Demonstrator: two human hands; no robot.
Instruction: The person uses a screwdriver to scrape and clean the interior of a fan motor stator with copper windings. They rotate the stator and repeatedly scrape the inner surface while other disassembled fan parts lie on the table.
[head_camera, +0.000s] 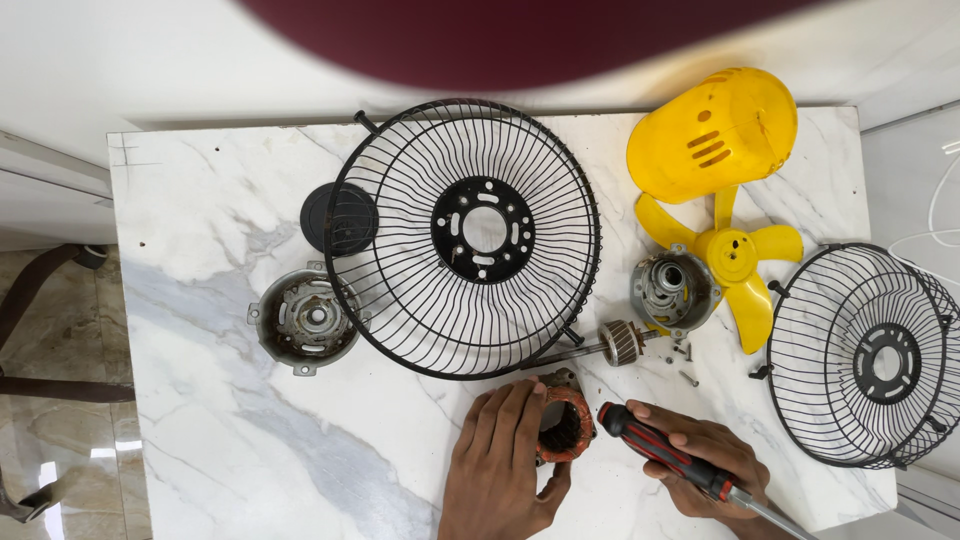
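At the bottom centre, the left hand (503, 462) lies flat-fingered over a copper-wound motor stator (566, 424), steadying it on the marble bench (220, 400). Just right, the right hand (705, 462) is closed around a red-and-black screwdriver (662, 452), its handle angled toward the stator. Beyond lie the rotor shaft (612, 345) and loose screws (685, 365), then a black fan guard (465, 238) and, upper right, yellow fan blades (738, 262), spread apart within reach.
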